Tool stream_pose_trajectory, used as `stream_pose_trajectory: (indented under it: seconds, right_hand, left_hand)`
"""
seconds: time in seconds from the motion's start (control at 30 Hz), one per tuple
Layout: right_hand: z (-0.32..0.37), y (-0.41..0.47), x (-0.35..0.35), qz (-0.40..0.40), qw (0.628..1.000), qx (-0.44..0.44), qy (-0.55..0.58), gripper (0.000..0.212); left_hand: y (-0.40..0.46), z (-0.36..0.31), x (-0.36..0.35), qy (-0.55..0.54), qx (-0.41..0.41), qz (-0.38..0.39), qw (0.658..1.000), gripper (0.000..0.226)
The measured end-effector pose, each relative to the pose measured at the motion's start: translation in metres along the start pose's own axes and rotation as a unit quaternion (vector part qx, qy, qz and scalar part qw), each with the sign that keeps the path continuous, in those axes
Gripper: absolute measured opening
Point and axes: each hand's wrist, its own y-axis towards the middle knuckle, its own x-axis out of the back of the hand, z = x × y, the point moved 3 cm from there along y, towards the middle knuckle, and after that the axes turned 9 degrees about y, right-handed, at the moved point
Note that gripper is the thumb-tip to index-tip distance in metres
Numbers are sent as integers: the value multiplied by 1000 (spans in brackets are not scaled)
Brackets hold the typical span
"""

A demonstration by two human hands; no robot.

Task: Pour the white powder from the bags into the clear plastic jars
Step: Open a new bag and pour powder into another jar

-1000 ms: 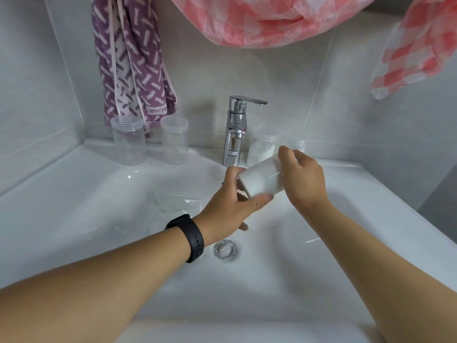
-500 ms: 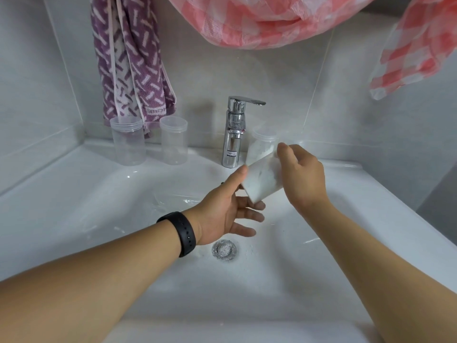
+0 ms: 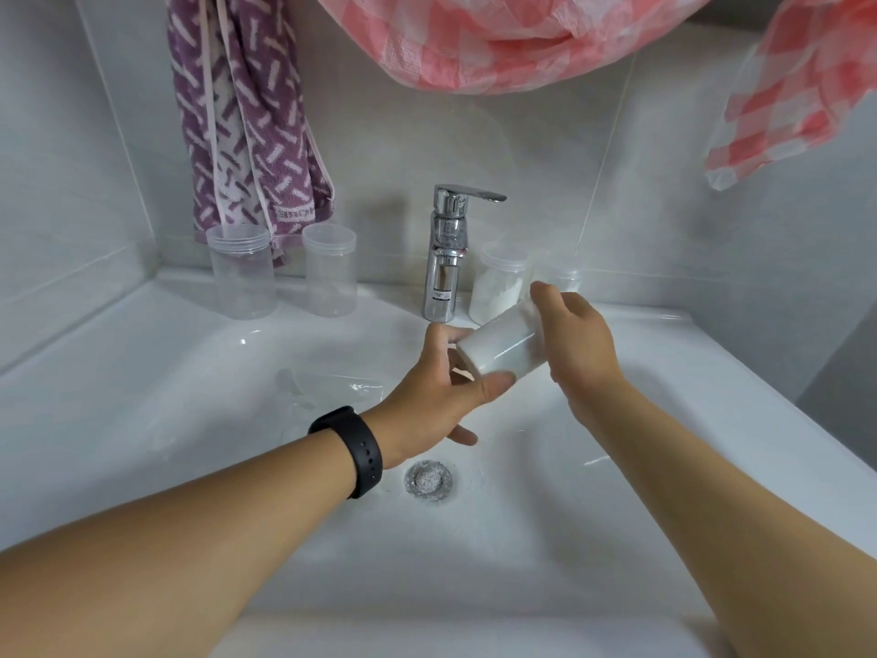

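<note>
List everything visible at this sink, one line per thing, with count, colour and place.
held jar: 1, clear, full of white powder, tilted on its side over the basin
empty jars: 2, clear, lidded, on the back ledge left of the tap
powder jar: 1, clear, part-filled with white powder, on the ledge right of the tap
hidden jar: 1, clear, behind the right hand, contents unclear
tap: 1, chrome, centre of the back ledge
plastic bag: 1, clear, lying in the basin, left side
drain: 1, metal, basin bottom
sink: 1, white
towel: 1, purple patterned, hanging at left
checked cloths: pink-white, hanging above
wristband: 1, black, left wrist
left hand: at the jar's end
right hand: grips the jar
</note>
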Motion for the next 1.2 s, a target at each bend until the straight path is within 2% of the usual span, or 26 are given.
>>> stream_pose_trajectory:
  seconds: [0.17, 0.33, 0.4, 0.5, 0.67, 0.77, 0.97, 1.2]
  right_hand:
    - [-15, -4, -17, 120, 978, -96, 143, 64]
    - [-26, -9, -23, 213, 962, -129, 112, 40]
    - [-28, -9, -19, 179, 975, -113, 64, 53]
    - [-25, -4, -11, 61, 998, -12, -28, 69]
    - [-20, 12, 22, -108, 985, 75, -108, 80]
    - [-22, 28, 42, -178, 970, 68, -148, 89]
    - [-29, 51, 40, -176, 967, 15, -181, 83]
    - [-28, 80, 36, -197, 956, -44, -215, 49]
  left_hand:
    - [5, 8, 9, -33, 14, -95, 995, 63]
    - [10, 19, 18, 57, -8, -92, 994, 61]
    - [14, 24, 18, 100, 1, -72, 992, 62]
    - [16, 31, 21, 160, 8, -58, 985, 48]
    - [19, 38, 32, 199, 2, -78, 977, 30]
    - [20, 40, 39, 206, 8, -93, 974, 21]
    - [21, 42, 37, 225, -7, -76, 971, 18]
    - [23, 47, 37, 231, -9, -68, 971, 17]
